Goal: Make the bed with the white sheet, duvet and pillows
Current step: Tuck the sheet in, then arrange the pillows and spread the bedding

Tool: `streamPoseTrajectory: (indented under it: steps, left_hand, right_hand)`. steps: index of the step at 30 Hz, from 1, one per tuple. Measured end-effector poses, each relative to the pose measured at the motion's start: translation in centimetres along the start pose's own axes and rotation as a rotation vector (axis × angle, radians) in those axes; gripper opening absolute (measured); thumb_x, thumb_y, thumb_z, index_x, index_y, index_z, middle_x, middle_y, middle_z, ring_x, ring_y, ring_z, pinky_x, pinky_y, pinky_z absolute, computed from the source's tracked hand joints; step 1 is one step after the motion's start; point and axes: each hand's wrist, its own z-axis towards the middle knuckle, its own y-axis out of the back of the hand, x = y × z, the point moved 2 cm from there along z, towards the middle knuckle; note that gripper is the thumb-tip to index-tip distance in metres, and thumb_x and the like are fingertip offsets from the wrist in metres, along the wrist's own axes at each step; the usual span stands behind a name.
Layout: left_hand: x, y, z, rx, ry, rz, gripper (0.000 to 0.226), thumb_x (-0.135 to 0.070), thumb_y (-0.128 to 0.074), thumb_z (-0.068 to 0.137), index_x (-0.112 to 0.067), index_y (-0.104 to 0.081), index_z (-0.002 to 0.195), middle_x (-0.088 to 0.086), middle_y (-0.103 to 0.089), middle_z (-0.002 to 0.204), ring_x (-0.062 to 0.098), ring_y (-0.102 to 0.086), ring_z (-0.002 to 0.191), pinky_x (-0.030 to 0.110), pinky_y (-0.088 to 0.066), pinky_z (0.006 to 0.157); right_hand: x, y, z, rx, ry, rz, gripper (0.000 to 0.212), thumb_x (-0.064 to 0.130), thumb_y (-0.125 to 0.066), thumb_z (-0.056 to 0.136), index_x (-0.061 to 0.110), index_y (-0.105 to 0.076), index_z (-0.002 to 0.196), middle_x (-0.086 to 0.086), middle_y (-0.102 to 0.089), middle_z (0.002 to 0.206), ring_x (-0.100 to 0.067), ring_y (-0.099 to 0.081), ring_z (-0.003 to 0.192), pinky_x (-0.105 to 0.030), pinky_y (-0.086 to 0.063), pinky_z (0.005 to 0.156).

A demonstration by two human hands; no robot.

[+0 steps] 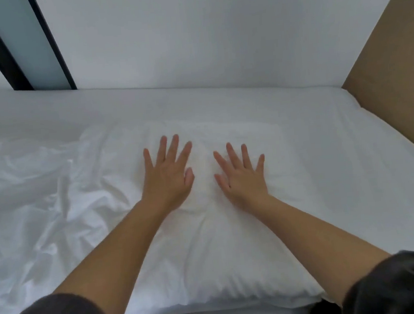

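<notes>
A white pillow (pixel 210 252) lies flat at the head end of the bed, right in front of me. My left hand (pixel 168 175) presses on its middle with straight, spread fingers. My right hand (pixel 243 176) presses beside it, palm down, fingers also spread. The pillow dents between the two palms. A crumpled white duvet (pixel 29 212) lies bunched to the left of the pillow. The smooth white sheet (pixel 337 129) covers the mattress beyond and to the right.
A tan headboard (pixel 395 75) stands at the right end of the bed. A white wall (pixel 189 32) runs along the far side. A dark-framed frosted glass panel (pixel 25 42) rises at the far left.
</notes>
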Motion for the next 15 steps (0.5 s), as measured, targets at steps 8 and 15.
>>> streamPoseTrajectory:
  steps: [8, 15]
  left_hand:
    - [2.1, -9.0, 6.3, 0.102, -0.015, 0.172, 0.073, -0.066, -0.010, 0.088, -0.035, -0.024, 0.152, 0.006, -0.013, 0.162, 0.035, -0.008, 0.148, 0.060, 0.004, 0.115]
    - [8.6, -13.1, 8.1, -0.076, 0.183, 0.160, 0.066, -0.057, -0.027, 0.092, -0.029, -0.030, 0.151, 0.015, -0.014, 0.160, 0.035, -0.009, 0.148, 0.057, 0.004, 0.114]
  right_hand:
    - [-2.8, -4.6, 8.1, -0.035, -0.056, -0.064, 0.075, 0.069, 0.009, 0.082, 0.044, 0.007, 0.152, 0.006, 0.015, 0.163, -0.030, 0.020, 0.148, -0.069, 0.013, 0.109]
    - [-9.3, -9.6, 10.3, -0.130, -0.258, -0.116, 0.070, 0.064, -0.001, 0.091, 0.037, -0.003, 0.155, 0.004, 0.001, 0.165, -0.029, 0.007, 0.151, -0.067, 0.007, 0.112]
